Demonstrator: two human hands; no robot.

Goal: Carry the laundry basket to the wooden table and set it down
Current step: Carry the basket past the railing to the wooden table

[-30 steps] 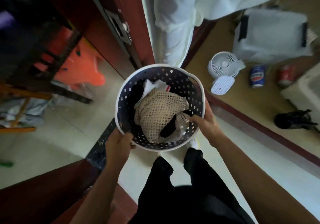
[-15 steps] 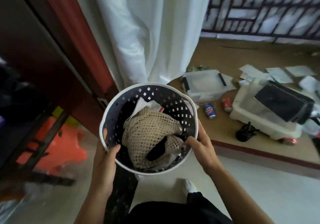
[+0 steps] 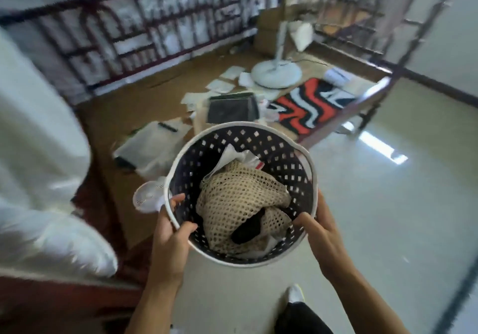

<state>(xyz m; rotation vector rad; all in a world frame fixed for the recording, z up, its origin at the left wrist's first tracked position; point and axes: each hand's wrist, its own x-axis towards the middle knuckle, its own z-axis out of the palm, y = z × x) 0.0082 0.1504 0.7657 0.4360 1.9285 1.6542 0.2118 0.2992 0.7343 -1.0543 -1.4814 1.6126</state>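
The round laundry basket (image 3: 282,150), dark with a white rim and square holes, hangs in the air in front of me. A beige mesh garment (image 3: 238,199) and a bit of white and black cloth lie inside. My left hand (image 3: 172,232) grips the rim at its near left, thumb inside. My right hand (image 3: 319,232) grips the rim at its near right. No wooden table can be made out in view.
A low brown platform (image 3: 124,116) ahead holds scattered papers, a clear storage box (image 3: 152,144), a black tray (image 3: 232,107), a floor fan base (image 3: 276,73), a small white fan (image 3: 148,197) and a red patterned rug (image 3: 307,106). White curtain (image 3: 38,152) at left. Pale tiled floor (image 3: 388,217) at right.
The view has swung to the right, away from the red door frame and orange stool, toward the platform and the rug. Both hands keep their grip on the basket.
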